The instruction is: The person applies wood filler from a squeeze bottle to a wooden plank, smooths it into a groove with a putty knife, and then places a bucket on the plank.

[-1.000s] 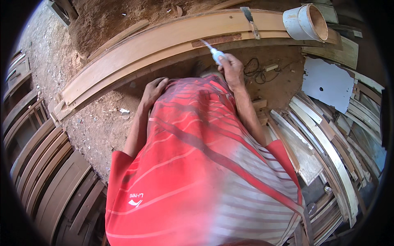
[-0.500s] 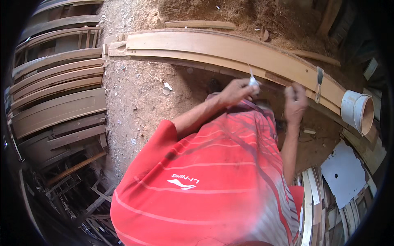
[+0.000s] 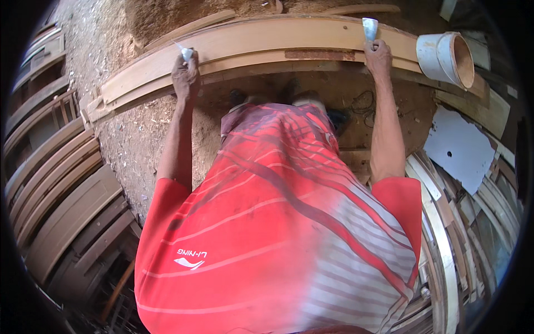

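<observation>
Sawdust-covered workshop floor (image 3: 139, 128), head view looking straight down over a red striped shirt (image 3: 278, 234).

Stacks of curved brown wooden frame pieces (image 3: 50, 183) lie at the left edge; more curved pale strips (image 3: 445, 245) at the right, beside a flat white sheet with a small hole (image 3: 461, 147).

Main item: long curved pale wooden moulding (image 3: 267, 42), arching across the top of the view, resting on the floor. A darker reddish patch shows on its lower edge near the middle.

White plastic bucket (image 3: 445, 58), tipped on its side, sits at the moulding's right end.

Left hand (image 3: 185, 75): closed around a small white putty knife or rag (image 3: 186, 53) pressed on the moulding's left part; which one, cannot tell.

Right hand (image 3: 378, 58): closed on a flat metal scraper blade (image 3: 369, 26), held against the moulding's upper right.

Handling judgement: moulding looks stiff, long and fairly heavy; rigid but awkward, and thin profiled edges could chip. Best gripped at two points well apart, under the thick lower edge.

Change against half a second earlier: hands were close together near the right of the moulding; now spread wide. View has swung, so the bucket sits higher.
</observation>
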`<state>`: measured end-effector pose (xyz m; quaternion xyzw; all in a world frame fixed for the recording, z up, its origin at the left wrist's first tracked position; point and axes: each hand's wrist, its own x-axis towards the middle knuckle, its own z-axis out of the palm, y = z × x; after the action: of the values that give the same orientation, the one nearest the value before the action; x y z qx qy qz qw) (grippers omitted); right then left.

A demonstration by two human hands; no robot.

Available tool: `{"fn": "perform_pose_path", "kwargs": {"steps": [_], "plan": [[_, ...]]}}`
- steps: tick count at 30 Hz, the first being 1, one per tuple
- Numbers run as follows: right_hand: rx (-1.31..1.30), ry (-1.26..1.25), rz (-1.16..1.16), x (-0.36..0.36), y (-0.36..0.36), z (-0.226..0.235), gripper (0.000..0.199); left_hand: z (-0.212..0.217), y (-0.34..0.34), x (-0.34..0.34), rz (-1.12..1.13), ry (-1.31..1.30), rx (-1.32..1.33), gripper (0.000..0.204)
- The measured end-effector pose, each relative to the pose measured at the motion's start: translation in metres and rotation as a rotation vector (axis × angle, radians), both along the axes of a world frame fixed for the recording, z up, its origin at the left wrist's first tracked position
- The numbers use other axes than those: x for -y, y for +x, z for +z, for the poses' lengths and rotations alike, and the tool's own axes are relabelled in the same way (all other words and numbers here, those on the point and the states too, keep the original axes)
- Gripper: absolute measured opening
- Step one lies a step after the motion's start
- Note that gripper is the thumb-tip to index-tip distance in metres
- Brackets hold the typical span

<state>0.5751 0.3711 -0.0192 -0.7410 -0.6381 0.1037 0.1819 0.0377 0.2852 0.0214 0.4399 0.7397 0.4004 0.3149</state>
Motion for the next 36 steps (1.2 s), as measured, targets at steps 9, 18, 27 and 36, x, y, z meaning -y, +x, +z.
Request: {"fn": "perform_pose_path", "kwargs": {"steps": [9,18,27,36], "plan": [[-0.828,0.027,-0.432,0.127,-0.118,0.026,0.025,-0.067,-0.063,-0.017,-0.089,0.224,-0.477,0.031],[-0.560,0.007,-0.400,0.136,-0.153,-0.012,0.028,-0.072,-0.071,-0.018,-0.209,0.263,-0.493,0.034],[-0.611,0.142,-0.487,0.134,-0.152,-0.022,0.030,-0.067,-0.075,-0.016,-0.289,0.241,-0.513,0.031],[-0.776,-0.027,-0.346,0.165,-0.220,-0.011,0.030,-0.064,-0.076,-0.011,-0.307,0.195,-0.429,0.030]]}}
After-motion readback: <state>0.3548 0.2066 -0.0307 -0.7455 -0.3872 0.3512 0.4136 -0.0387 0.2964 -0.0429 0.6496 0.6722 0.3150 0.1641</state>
